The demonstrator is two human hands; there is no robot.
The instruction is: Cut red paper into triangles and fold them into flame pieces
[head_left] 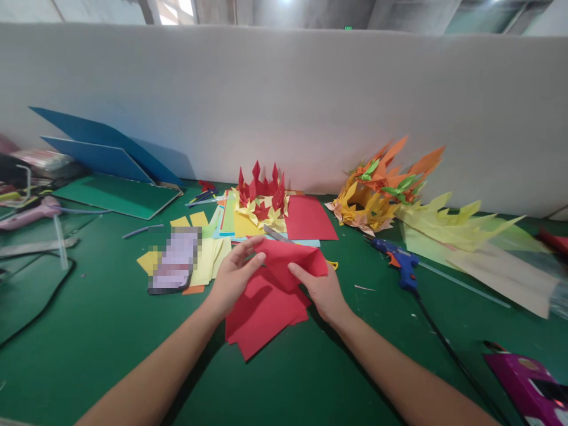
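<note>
Between my two hands, a folded sheet of red paper is held up above the table. My left hand pinches its left side, thumb on top and fingers behind. On the right side, my right hand grips the paper with the thumb pressed on the near face. Several loose red paper sheets lie on the table below. Scissors show a blade beyond the held paper and a yellow handle beside it; the middle is hidden. A red and yellow paper crown stands farther back.
To the right lie a blue glue gun with a black cord and a clear glue stick. Orange and yellow paper crowns stand behind it. On the left are a phone, yellow paper pieces and a pink glue gun.
</note>
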